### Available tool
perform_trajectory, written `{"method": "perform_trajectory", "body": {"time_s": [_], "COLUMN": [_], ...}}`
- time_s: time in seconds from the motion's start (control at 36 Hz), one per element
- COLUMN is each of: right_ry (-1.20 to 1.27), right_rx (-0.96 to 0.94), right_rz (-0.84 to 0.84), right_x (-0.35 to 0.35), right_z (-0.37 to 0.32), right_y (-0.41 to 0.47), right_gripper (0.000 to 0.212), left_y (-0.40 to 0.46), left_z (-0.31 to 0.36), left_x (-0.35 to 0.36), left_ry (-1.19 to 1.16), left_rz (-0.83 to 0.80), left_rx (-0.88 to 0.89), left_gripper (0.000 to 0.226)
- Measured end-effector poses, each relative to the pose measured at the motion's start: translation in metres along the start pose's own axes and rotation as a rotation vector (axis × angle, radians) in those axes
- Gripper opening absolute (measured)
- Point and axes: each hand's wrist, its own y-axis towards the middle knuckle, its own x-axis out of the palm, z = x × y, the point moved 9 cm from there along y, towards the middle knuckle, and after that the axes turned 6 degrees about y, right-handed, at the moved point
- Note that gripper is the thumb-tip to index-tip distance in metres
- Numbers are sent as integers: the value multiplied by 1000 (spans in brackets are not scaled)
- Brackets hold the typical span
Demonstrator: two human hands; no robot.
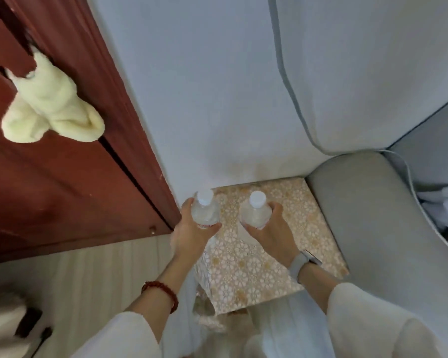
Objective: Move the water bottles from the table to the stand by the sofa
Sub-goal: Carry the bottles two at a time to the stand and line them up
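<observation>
Two clear water bottles with white caps stand upright over the far end of a small stand covered in a gold-and-white floral cloth. My left hand grips the left bottle at the stand's far left corner. My right hand grips the right bottle near the middle of the far edge. Whether the bottle bases touch the cloth is hidden by my hands.
A grey sofa arm borders the stand on the right. A pale wall lies behind it. A dark red door with a pale yellow cloth hanging on it stands to the left. Light striped floor is at lower left.
</observation>
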Motion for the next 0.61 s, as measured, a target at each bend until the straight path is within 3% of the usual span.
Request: {"method": "perform_trajectory", "body": {"time_s": [0.17, 0.39, 0.5, 0.61], "right_ry": [101, 271, 314, 309], "right_rx": [13, -2, -14, -53], "right_rz": [-42, -3, -49, -107], "right_x": [27, 48, 50, 45], "right_z": [25, 26, 23, 19], "right_y": [83, 128, 130, 124], "right_gripper": [75, 66, 62, 73], "left_y": [63, 100, 104, 105], "left_z": [-12, -7, 2, 11], "left_x": [42, 66, 72, 71], "left_ry": [-98, -243, -255, -128], "left_rz": [67, 160, 104, 34], "left_rx": [-66, -94, -50, 48], "left_gripper": [86, 83, 82, 85]}}
